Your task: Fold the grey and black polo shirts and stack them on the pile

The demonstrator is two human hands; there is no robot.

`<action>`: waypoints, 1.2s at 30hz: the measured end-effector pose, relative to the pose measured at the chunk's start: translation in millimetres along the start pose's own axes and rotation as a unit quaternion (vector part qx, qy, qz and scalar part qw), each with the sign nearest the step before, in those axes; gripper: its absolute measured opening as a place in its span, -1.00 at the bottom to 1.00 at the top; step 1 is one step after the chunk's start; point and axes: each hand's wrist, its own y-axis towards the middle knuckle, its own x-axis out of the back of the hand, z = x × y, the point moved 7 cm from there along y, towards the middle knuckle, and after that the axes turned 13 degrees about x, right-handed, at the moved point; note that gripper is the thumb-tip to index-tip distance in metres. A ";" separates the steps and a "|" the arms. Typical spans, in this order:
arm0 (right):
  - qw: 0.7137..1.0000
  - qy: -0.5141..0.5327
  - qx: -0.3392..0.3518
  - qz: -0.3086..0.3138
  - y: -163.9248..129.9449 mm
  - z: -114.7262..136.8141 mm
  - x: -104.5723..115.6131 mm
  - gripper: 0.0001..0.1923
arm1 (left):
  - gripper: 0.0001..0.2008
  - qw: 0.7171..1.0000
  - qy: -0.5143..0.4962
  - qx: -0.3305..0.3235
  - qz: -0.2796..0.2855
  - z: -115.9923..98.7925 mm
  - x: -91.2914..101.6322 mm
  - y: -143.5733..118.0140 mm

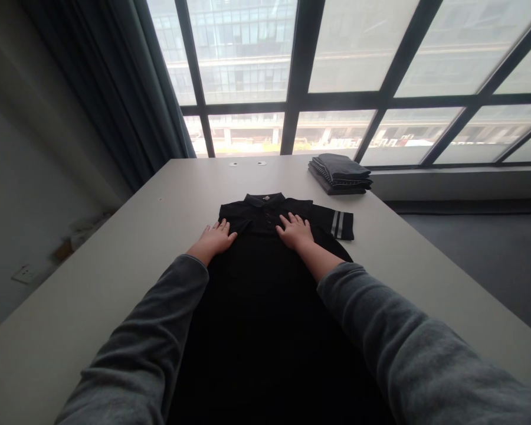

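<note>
On the pale grey surface (115, 248) lies a black short-sleeved polo shirt (265, 283). Both hands rest flat near its collar, left hand (215, 238) and right hand (296, 231), fingers (287, 221) spread, gripping nothing. Farther back sits a folded dark clothes pile (340, 173).

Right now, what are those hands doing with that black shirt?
A person presses both hands flat on a black polo shirt spread out on a pale table. The left hand rests near one shoulder, the right hand near the collar. One striped sleeve sticks out sideways. A folded stack of clothes sits by the window.
</note>
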 end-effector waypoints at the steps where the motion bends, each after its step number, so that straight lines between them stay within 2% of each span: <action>1: 1.000 0.001 0.001 0.000 -0.2 0.1 0.3 -0.29 | -0.27 1.000 0.003 0.012 0.000 -4.7 4.5 6.1; 5: 1.000 0.009 0.002 -0.009 -0.6 0.1 3.0 -0.29 | -0.21 0.998 -0.002 0.059 -0.030 -33.0 23.5 36.1; 8: 1.000 0.018 -0.001 -0.009 -0.3 -0.7 3.1 -0.29 | -0.18 0.993 -0.016 0.108 -0.036 -44.5 23.2 53.4; 11: 1.000 0.023 0.001 -0.009 -0.1 -0.8 2.8 -0.29 | -0.17 0.989 -0.026 0.139 -0.033 -43.2 13.6 62.2; 16: 1.000 0.025 0.006 -0.011 -0.6 0.0 3.5 -0.28 | -0.18 0.989 -0.025 0.145 -0.027 -39.4 8.5 77.1; 21: 0.999 0.033 0.005 -0.013 -2.4 -0.5 5.5 -0.29 | -0.21 0.993 -0.014 0.108 -0.046 -58.2 20.3 94.0; 24: 0.999 0.037 0.009 -0.015 -2.7 0.0 6.9 -0.28 | -0.22 0.996 -0.020 0.081 -0.041 -68.8 19.4 101.6; 31: 0.999 0.036 0.009 -0.014 -2.0 1.1 5.9 -0.28 | -0.25 0.991 -0.040 0.124 -0.022 -60.8 13.0 122.6; 36: 0.999 0.036 0.011 -0.017 -2.3 1.6 6.3 -0.28 | -0.26 0.986 -0.053 0.154 -0.030 -60.6 14.1 133.6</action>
